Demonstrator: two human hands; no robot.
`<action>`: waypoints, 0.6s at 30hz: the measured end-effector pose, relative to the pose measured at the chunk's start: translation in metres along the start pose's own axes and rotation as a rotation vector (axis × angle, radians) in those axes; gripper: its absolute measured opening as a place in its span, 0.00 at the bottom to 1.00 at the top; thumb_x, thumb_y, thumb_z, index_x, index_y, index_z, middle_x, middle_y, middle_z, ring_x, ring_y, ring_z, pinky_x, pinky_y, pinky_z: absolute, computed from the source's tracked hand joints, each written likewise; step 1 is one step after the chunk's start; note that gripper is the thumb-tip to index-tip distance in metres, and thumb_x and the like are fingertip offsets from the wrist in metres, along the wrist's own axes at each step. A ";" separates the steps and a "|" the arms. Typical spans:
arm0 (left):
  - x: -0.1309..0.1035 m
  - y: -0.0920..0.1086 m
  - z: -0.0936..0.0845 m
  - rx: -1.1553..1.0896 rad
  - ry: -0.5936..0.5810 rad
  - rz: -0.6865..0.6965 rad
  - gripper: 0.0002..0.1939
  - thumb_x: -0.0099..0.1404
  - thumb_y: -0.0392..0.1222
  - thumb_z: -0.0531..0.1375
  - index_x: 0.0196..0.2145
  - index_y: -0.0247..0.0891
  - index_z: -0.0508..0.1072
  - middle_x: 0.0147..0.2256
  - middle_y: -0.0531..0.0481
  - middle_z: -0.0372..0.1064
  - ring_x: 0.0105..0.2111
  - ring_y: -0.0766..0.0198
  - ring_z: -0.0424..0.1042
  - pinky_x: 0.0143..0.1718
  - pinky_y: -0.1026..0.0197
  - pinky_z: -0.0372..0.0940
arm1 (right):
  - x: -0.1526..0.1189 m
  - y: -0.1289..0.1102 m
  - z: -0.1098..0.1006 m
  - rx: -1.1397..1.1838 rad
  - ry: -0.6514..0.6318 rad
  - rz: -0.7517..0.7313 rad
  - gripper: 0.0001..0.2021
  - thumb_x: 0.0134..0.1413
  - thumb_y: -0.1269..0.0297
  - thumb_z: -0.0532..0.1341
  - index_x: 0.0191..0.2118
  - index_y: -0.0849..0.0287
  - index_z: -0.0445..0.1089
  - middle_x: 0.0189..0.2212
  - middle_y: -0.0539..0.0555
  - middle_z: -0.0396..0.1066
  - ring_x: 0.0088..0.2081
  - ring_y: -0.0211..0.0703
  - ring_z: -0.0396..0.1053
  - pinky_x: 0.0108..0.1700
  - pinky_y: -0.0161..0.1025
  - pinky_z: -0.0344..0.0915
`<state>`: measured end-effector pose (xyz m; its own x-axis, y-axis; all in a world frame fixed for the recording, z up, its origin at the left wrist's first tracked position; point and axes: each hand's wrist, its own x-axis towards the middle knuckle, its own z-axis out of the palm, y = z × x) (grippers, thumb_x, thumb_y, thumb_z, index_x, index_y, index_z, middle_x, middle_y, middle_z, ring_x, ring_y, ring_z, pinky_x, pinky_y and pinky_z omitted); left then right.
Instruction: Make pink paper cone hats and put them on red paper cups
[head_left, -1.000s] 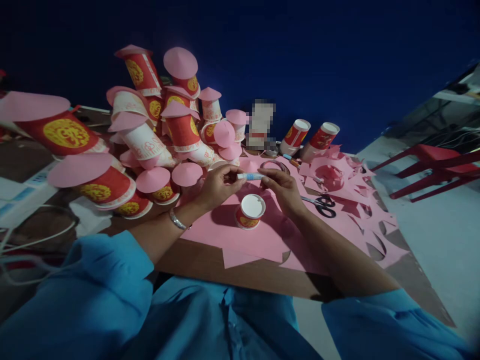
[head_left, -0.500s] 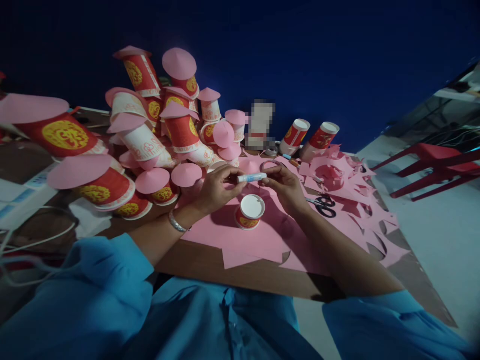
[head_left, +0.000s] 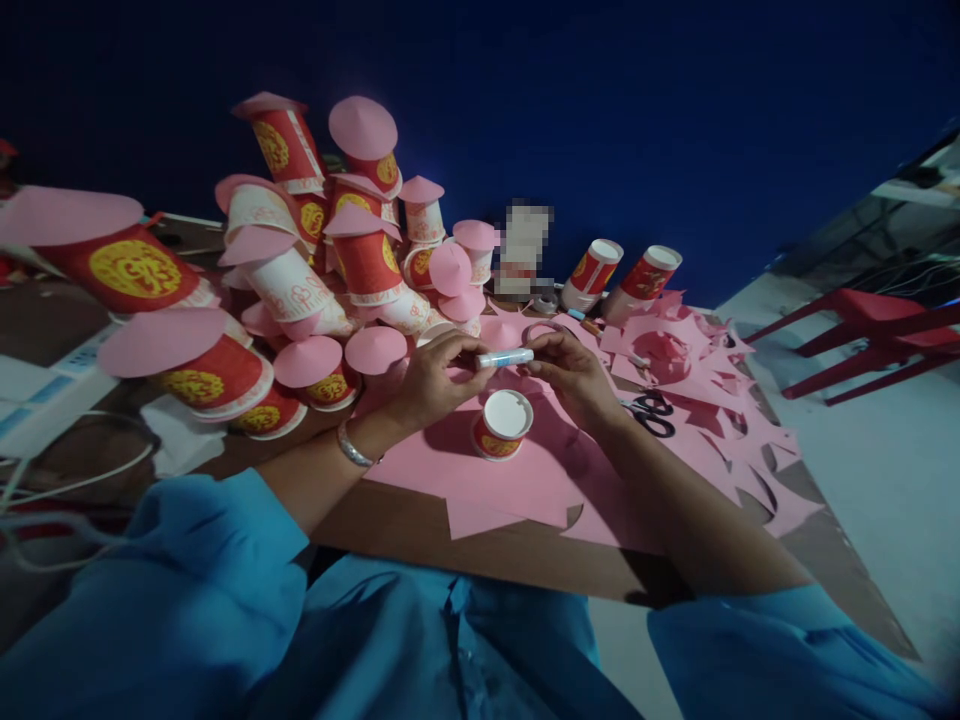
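Between my two hands a small white and blue glue stick (head_left: 505, 357) is held level. The fingers of my left hand (head_left: 444, 378) are closed on its left end, and those of my right hand (head_left: 568, 372) pinch its right end. Just below it, an upside-down red paper cup (head_left: 501, 441) with a yellow print stands on pink paper (head_left: 420, 462), its white base facing up. A pink paper cone (head_left: 501, 330) lies behind my hands, partly hidden by them.
Many paper cups with pink cone tops (head_left: 364, 262) are piled at the left. Scissors (head_left: 651, 412) with black handles lie among pink paper scraps (head_left: 720, 425) on the right. Two upturned red cups (head_left: 592, 272) stand at the back. A red stool (head_left: 870, 318) is beyond the table.
The view has shifted very slightly. Both hands keep the same grip on the glue stick, and the cup below stays in place.
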<state>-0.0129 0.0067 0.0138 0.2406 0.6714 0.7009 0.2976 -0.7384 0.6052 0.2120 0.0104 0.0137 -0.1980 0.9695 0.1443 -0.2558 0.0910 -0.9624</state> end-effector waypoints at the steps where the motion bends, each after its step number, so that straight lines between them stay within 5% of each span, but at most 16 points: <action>1: 0.000 0.000 0.000 0.003 -0.001 0.012 0.06 0.66 0.32 0.65 0.41 0.36 0.77 0.37 0.50 0.74 0.35 0.68 0.76 0.36 0.66 0.78 | 0.000 0.000 0.000 0.005 0.001 0.017 0.20 0.43 0.55 0.80 0.40 0.54 0.77 0.34 0.48 0.76 0.35 0.38 0.75 0.41 0.38 0.75; 6: -0.002 -0.002 0.002 0.031 -0.029 0.116 0.08 0.65 0.30 0.66 0.42 0.36 0.76 0.37 0.50 0.76 0.34 0.69 0.75 0.37 0.66 0.77 | -0.001 0.004 -0.001 -0.071 -0.026 0.116 0.21 0.52 0.43 0.73 0.37 0.57 0.76 0.25 0.49 0.74 0.23 0.35 0.68 0.26 0.34 0.67; 13: -0.001 -0.001 -0.001 0.064 -0.035 0.102 0.06 0.66 0.32 0.65 0.42 0.36 0.76 0.37 0.49 0.76 0.34 0.68 0.75 0.36 0.65 0.77 | 0.000 0.001 0.001 -0.008 -0.030 0.035 0.21 0.41 0.52 0.80 0.38 0.55 0.77 0.32 0.49 0.76 0.33 0.39 0.75 0.39 0.40 0.75; 18: 0.000 0.002 -0.002 0.056 -0.048 0.091 0.07 0.66 0.32 0.65 0.42 0.38 0.76 0.38 0.49 0.77 0.35 0.68 0.76 0.37 0.65 0.77 | -0.002 0.000 0.003 -0.101 -0.019 0.100 0.22 0.49 0.42 0.74 0.37 0.56 0.77 0.26 0.49 0.75 0.26 0.38 0.71 0.28 0.37 0.70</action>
<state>-0.0138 0.0047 0.0159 0.3125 0.6049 0.7325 0.3235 -0.7927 0.5166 0.2098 0.0075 0.0142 -0.2353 0.9706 0.0501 -0.1376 0.0178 -0.9903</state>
